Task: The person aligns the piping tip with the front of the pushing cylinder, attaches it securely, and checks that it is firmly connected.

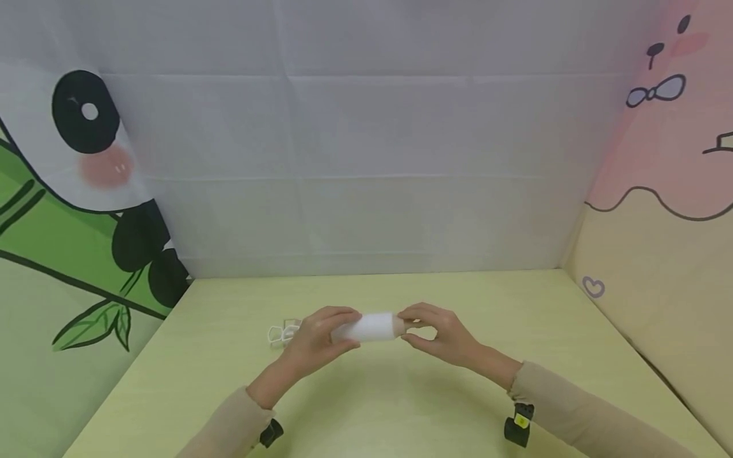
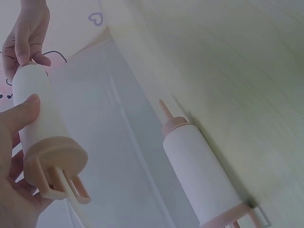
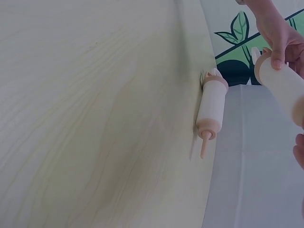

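Observation:
A white icing syringe [image 1: 375, 327] with beige ends is held level above the table. My left hand [image 1: 315, 337] grips its barrel near the handle end; in the left wrist view, beige finger grips and a white plunger rod stick out there. The thumb and fingers of my right hand [image 1: 443, 334] pinch the beige nozzle end [image 1: 399, 326], and the nozzle tip is hidden by them. A second, similar icing syringe [image 2: 202, 173] lies on the table, its beige nozzle bare and pointing to the right side of the table.
White loop handles [image 1: 282, 333] show just left of my left hand in the head view. The pale wooden table [image 1: 366, 407] is bounded by a white cloth wall [image 1: 372, 127] behind and printed cartoon panels on both sides. Black cameras [image 1: 518, 425] are strapped to both wrists.

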Demonstrator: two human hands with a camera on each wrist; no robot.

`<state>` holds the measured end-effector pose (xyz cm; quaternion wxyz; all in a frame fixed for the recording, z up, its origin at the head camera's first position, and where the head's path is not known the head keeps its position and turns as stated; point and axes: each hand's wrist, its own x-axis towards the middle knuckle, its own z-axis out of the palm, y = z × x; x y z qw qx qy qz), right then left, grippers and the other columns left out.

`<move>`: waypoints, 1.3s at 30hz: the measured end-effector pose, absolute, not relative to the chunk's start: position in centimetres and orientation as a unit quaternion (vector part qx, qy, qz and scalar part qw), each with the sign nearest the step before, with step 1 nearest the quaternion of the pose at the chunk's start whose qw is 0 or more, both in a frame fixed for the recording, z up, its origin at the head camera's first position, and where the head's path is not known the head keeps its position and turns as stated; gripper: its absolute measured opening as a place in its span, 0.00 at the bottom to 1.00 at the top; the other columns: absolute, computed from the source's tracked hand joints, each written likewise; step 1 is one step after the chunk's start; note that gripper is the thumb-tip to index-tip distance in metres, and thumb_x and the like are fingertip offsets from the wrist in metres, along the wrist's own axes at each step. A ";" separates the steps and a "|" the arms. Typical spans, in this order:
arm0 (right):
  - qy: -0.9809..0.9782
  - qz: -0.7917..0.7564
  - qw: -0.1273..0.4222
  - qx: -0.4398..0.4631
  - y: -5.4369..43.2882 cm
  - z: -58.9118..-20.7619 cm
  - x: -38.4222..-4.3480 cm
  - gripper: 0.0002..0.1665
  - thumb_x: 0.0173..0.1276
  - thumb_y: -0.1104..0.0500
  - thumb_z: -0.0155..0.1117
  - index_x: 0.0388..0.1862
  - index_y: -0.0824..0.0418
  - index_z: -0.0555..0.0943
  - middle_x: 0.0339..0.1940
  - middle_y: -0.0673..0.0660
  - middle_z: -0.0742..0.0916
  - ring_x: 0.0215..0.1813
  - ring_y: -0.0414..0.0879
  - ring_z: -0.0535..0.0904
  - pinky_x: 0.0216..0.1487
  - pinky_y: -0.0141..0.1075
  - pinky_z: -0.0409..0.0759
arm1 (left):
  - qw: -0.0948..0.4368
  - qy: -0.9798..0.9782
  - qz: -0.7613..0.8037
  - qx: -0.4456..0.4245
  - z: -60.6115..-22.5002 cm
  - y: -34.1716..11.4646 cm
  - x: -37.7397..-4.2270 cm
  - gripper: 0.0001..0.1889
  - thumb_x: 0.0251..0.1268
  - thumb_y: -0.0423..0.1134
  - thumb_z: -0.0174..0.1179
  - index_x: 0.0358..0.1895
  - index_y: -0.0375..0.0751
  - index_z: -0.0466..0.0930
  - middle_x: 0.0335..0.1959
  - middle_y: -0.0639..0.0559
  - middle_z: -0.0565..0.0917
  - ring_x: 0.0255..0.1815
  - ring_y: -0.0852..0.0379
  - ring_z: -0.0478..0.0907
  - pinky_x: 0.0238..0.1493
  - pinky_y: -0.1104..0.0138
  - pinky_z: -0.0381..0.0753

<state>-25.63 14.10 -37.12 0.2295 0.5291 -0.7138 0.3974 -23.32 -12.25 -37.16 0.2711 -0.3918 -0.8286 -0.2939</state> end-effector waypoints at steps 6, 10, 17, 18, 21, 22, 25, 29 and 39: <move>-0.699 0.420 0.218 0.537 13.6 -35.2 -24.3 0.22 0.41 0.80 0.68 0.39 0.75 0.76 0.39 0.68 0.79 0.38 0.57 0.79 0.34 0.39 0.82 | 0.277 -0.826 -0.289 -0.397 -37.2 -12.2 -23.3 0.24 0.37 0.35 0.73 0.44 0.38 0.80 0.42 0.45 0.81 0.42 0.48 0.79 0.33 0.65 0.82; -0.692 0.416 0.232 0.543 13.6 -36.3 -25.1 0.24 0.39 0.80 0.69 0.39 0.75 0.75 0.40 0.68 0.77 0.39 0.57 0.79 0.35 0.38 0.82 | 0.275 -0.828 -0.289 -0.395 -37.2 -12.2 -23.3 0.23 0.37 0.35 0.73 0.44 0.37 0.80 0.42 0.45 0.81 0.42 0.48 0.79 0.33 0.64 0.82; -0.700 0.401 0.239 0.540 13.8 -38.2 -26.5 0.24 0.44 0.73 0.71 0.43 0.69 0.76 0.42 0.62 0.80 0.42 0.51 0.80 0.40 0.30 0.80 | 0.270 -0.826 -0.299 -0.395 -37.5 -12.4 -23.6 0.24 0.37 0.35 0.74 0.44 0.38 0.80 0.43 0.45 0.81 0.43 0.49 0.79 0.35 0.65 0.82; -0.702 0.400 0.237 0.540 13.9 -38.2 -26.5 0.24 0.45 0.72 0.71 0.44 0.68 0.76 0.42 0.61 0.80 0.42 0.50 0.80 0.41 0.30 0.79 | 0.269 -0.825 -0.301 -0.395 -37.6 -12.4 -23.6 0.24 0.37 0.35 0.74 0.44 0.38 0.80 0.43 0.45 0.81 0.43 0.49 0.78 0.35 0.65 0.82; -0.704 0.398 0.230 0.541 14.0 -38.2 -26.5 0.22 0.49 0.70 0.69 0.45 0.67 0.76 0.44 0.60 0.80 0.44 0.49 0.80 0.42 0.29 0.79 | 0.266 -0.825 -0.306 -0.395 -37.7 -12.5 -23.6 0.24 0.37 0.35 0.74 0.44 0.38 0.80 0.43 0.45 0.81 0.43 0.49 0.79 0.34 0.65 0.82; -0.704 0.398 0.228 0.542 14.0 -38.2 -26.5 0.22 0.50 0.70 0.69 0.45 0.67 0.76 0.44 0.60 0.80 0.44 0.49 0.80 0.42 0.29 0.79 | 0.265 -0.825 -0.307 -0.394 -37.7 -12.5 -23.7 0.24 0.37 0.35 0.74 0.44 0.39 0.80 0.43 0.45 0.81 0.43 0.49 0.79 0.34 0.65 0.82; -0.706 0.397 0.224 0.542 14.0 -38.1 -26.5 0.20 0.51 0.70 0.68 0.45 0.67 0.76 0.43 0.59 0.80 0.44 0.48 0.80 0.41 0.28 0.79 | 0.265 -0.825 -0.307 -0.393 -37.7 -12.6 -23.7 0.24 0.37 0.34 0.74 0.44 0.39 0.80 0.43 0.46 0.81 0.43 0.49 0.79 0.34 0.66 0.81; -0.706 0.392 0.230 0.544 14.0 -37.9 -26.6 0.21 0.48 0.72 0.70 0.43 0.67 0.76 0.41 0.59 0.81 0.42 0.48 0.81 0.40 0.29 0.79 | 0.267 -0.825 -0.306 -0.393 -37.8 -12.5 -23.7 0.24 0.37 0.34 0.74 0.44 0.38 0.80 0.43 0.45 0.81 0.43 0.49 0.79 0.33 0.66 0.82; -0.709 0.393 0.226 0.540 14.0 -37.4 -26.4 0.23 0.41 0.75 0.72 0.39 0.70 0.77 0.35 0.61 0.82 0.37 0.51 0.81 0.34 0.35 0.82 | 0.273 -0.823 -0.300 -0.398 -37.8 -12.3 -23.8 0.24 0.36 0.34 0.74 0.44 0.38 0.80 0.42 0.45 0.81 0.42 0.49 0.79 0.33 0.66 0.82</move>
